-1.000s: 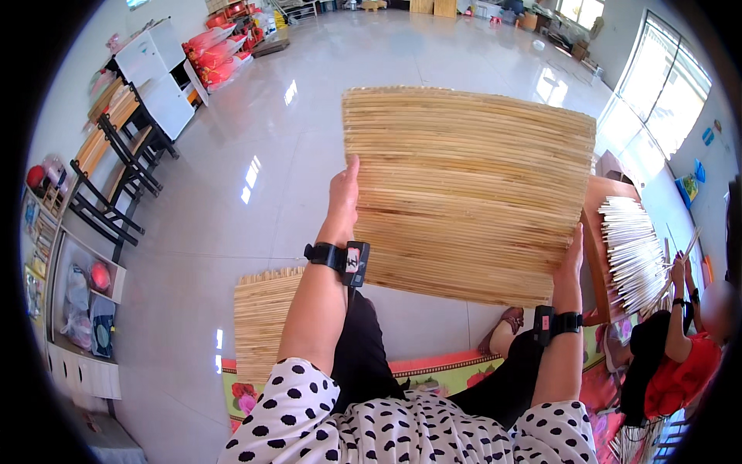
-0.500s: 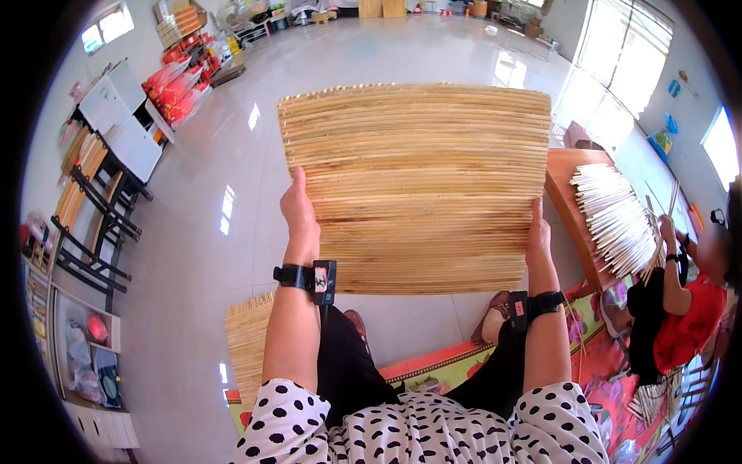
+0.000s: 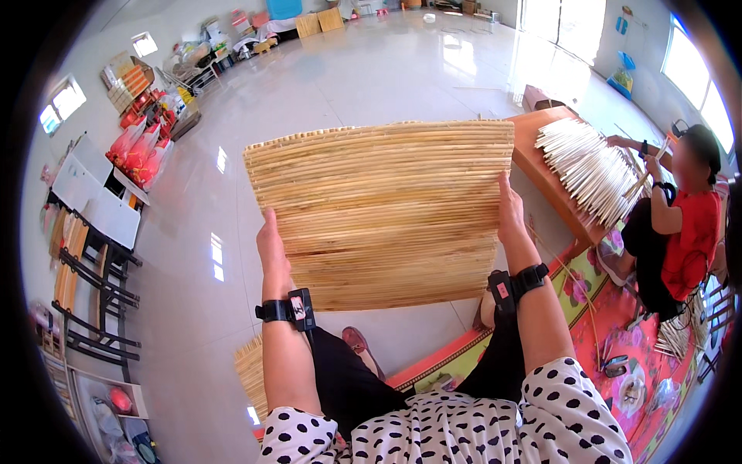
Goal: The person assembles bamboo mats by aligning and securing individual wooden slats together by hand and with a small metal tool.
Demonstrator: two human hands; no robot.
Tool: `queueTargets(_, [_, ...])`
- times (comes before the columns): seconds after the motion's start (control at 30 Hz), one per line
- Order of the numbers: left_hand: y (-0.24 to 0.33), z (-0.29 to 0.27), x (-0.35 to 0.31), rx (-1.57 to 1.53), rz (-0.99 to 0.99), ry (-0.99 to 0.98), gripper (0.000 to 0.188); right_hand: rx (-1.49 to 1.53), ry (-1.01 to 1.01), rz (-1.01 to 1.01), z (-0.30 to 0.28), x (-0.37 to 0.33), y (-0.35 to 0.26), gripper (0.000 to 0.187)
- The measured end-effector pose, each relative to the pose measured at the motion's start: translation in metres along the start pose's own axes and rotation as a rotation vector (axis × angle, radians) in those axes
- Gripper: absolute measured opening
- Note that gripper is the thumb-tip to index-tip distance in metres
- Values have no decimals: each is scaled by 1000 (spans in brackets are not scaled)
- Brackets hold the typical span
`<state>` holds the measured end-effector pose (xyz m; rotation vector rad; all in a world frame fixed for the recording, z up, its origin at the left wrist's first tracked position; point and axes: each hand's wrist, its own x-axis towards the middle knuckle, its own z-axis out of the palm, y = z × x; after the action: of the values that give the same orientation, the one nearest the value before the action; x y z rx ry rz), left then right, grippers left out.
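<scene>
A stiff mat of thin straw-coloured stalks, bound side by side in rows, is held up before me over the floor. My left hand grips its left edge at about mid-height, the thumb pointing up along the rim. On the opposite edge, my right hand holds a little higher. The fingers of both hands are mostly hidden behind the mat. Its upper edge looks uneven and slightly thick. A second straw-coloured mat lies low beside my left forearm, partly covered by it.
To the right stands a wooden table bearing a spread of pale stalks. A co-worker in a red top sits beside it, handling stalks. A flowered cloth lies underfoot. Folding tables and red bags line the left side.
The view has shifted, so the held mat appears lower and farther left, slightly tilted. My right hand now sits higher than my left on the edges. More of the co-worker shows.
</scene>
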<state>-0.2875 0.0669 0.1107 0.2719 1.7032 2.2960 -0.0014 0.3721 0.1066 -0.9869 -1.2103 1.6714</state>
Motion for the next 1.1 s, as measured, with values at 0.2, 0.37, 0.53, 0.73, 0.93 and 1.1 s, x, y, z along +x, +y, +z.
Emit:
queueTargets(0.2, [-3,-5,3,-54,-10,14,73,95,-15,7,7,-9,-3,67])
queueTargets(0.37, [6,8,-9,-75,-33,54,76,70,6,-57,5,-2,5,62])
queueTargets(0.53, [6,7,-9,-20,-39,42,77,112,65,-89,11,-6,3,48])
queueTargets(0.73, [2,-7,7,32,-71,-22,75,128,45,-113,4,0,5,44])
queueTargets(0.93, [-5,-5,7,-84,59,51,71,7,-4,-135,3,-2,8,46])
queueTargets(1.1, [0,1,1,-108,55,103,70,75,6,-177,9,-11,3,47])
